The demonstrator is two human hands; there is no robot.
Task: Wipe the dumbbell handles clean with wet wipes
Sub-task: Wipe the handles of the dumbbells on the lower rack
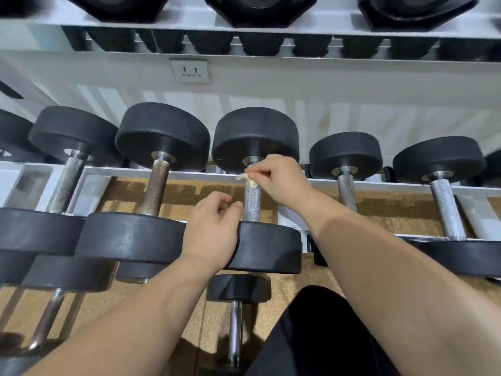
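A black dumbbell with a knurled steel handle (252,204) lies on the white rack (189,175) in the middle of the row. My right hand (279,177) pinches a small crumpled wet wipe (249,180) against the far end of that handle, close to the rear weight head. My left hand (214,229) rests on the near weight head (268,248), its fingers loosely curled just left of the handle and holding nothing.
Neighbouring dumbbells flank it: a rusty-handled one (156,185) on the left and a smaller one (347,188) on the right. A lower tier holds another dumbbell (235,321). An upper shelf (244,25) with more weights hangs overhead. A wall socket (190,71) sits behind.
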